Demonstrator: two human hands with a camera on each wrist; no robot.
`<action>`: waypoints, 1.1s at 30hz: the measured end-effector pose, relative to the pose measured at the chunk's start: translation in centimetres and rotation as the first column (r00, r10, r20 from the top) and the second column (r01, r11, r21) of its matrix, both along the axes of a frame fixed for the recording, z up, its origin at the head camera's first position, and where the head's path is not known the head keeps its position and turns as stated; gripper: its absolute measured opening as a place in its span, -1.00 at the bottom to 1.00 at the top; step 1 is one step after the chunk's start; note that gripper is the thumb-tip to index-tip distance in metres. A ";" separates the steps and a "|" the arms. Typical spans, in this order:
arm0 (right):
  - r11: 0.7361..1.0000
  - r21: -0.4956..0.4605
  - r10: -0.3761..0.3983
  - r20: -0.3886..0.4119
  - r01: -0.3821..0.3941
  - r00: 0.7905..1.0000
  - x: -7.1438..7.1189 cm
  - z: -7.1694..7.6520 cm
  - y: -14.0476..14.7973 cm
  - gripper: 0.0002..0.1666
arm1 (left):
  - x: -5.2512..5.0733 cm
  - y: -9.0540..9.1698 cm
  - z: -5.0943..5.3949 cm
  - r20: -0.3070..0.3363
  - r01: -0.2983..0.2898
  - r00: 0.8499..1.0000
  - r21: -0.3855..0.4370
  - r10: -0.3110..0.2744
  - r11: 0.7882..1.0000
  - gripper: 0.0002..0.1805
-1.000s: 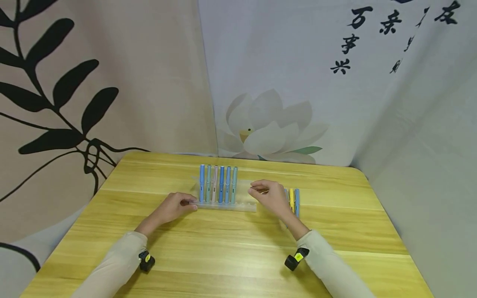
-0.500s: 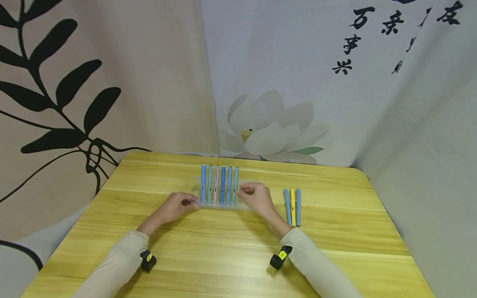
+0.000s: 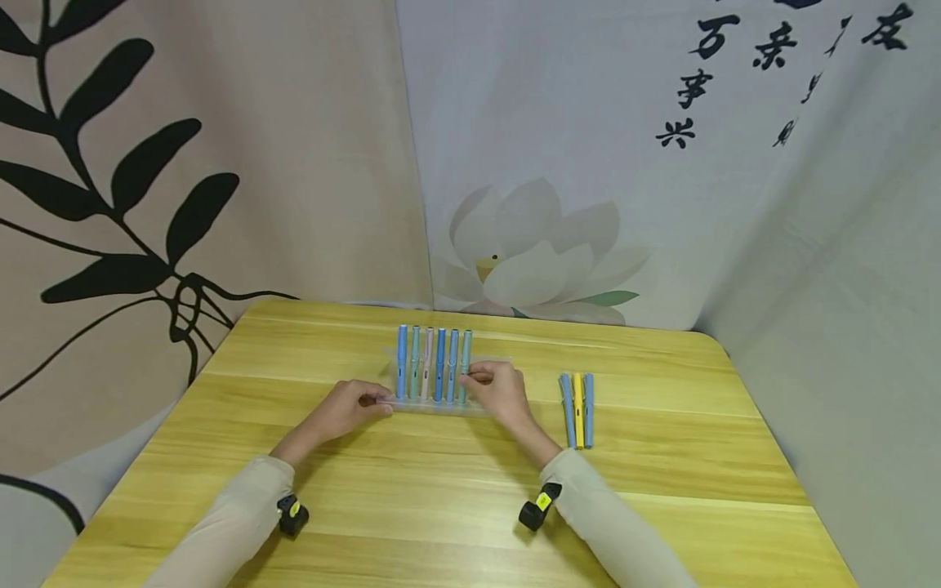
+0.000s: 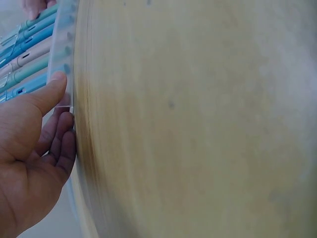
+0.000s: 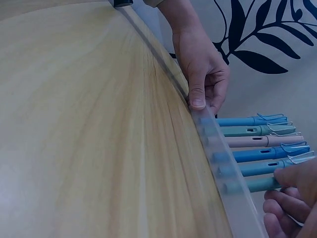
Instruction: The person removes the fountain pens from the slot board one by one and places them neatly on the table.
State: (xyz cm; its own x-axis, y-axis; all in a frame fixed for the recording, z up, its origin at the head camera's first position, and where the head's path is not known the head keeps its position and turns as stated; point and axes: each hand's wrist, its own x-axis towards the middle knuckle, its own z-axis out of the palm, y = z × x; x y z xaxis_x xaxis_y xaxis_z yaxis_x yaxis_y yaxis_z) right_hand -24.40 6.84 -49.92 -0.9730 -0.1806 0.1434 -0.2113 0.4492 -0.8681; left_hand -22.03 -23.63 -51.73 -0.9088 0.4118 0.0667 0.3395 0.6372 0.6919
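Several capped pens in blue, green and pale pink stand in a row in a clear plastic pen stand (image 3: 441, 407). My left hand (image 3: 340, 410) holds the stand's left end, its thumb (image 4: 55, 89) lying on the front strip in the left wrist view. At the row's right end is a teal-green pen (image 3: 466, 347). My right hand (image 3: 501, 394) pinches this pen (image 5: 257, 185) between thumb and fingers; the pen's lower end sits in the stand. In the right wrist view the right hand (image 5: 297, 198) partly hides the pen's upper part.
Right of the stand, two blue pens (image 3: 567, 408) and a yellow pen (image 3: 578, 408) lie side by side on the wooden table (image 3: 412, 498). Printed curtains (image 3: 331, 163) hang behind the table. Each wrist wears a small black camera (image 3: 540, 508).
My right hand has moved left from beside the stand's right end to the teal-green pen, uncovering the loose pens on the table. The left hand stays on the stand.
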 end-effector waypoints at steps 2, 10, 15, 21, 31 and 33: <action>1.000 0.006 -0.002 -0.007 0.002 1.000 0.0 0.0 -0.1 -0.77 | 0.0 0.0 0.0 0.000 0.002 1.000 0.002 -0.002 1.000 -0.73; 1.000 0.019 -0.009 -0.010 0.009 1.000 0.1 0.0 -0.2 -0.78 | 0.1 -0.1 -0.1 -0.010 0.009 1.000 0.003 -0.009 1.000 -0.74; 1.000 -0.002 -0.010 -0.002 0.010 1.000 0.2 0.2 -0.1 -0.77 | 0.1 -0.2 -0.2 -0.009 0.009 1.000 0.001 -0.009 1.000 -0.76; 1.000 -0.015 -0.019 -0.004 0.019 1.000 0.4 1.1 0.1 -0.73 | 0.1 -0.1 -0.1 -0.013 0.005 1.000 0.001 -0.005 1.000 -0.75; 1.000 -0.021 -0.017 -0.047 0.016 0.999 0.7 3.0 0.7 -0.74 | 0.0 0.0 -0.1 -0.016 -0.007 1.000 -0.007 0.007 1.000 -0.74; 1.000 -0.016 -0.014 -0.057 0.013 0.998 0.9 3.3 1.0 -0.73 | 0.0 0.1 -0.1 -0.019 -0.003 1.000 -0.006 0.003 1.000 -0.73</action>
State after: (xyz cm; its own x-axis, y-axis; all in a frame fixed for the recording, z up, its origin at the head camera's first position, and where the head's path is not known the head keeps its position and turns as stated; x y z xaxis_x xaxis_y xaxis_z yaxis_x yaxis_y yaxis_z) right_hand -23.52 7.85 -46.66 -0.9656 -0.1646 0.2013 -0.2545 0.4386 -0.8619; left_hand -22.05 -23.58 -51.78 -0.9087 0.4095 0.0811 0.3504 0.6424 0.6815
